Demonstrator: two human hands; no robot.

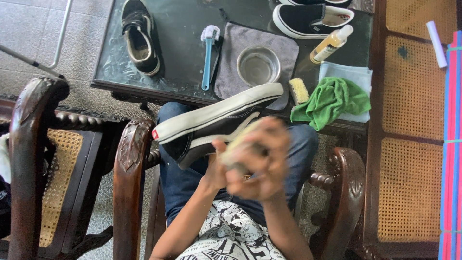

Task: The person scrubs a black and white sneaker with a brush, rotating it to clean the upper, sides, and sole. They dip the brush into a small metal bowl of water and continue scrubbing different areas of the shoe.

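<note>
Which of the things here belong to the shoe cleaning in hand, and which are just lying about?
In use:
black shoe with white sole, held in front of the hands
right hand and left hand, blurred, around a pale object
metal bowl
blue brush
small scrub brush
bottle
green cloth

Lying about:
worn shoe
black slip-on shoe
white roll

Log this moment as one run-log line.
left hand: holds black shoe | right hand: blurred, grips pale object, apparently a brush | table: steel bowl, blue brush, green cloth
</note>
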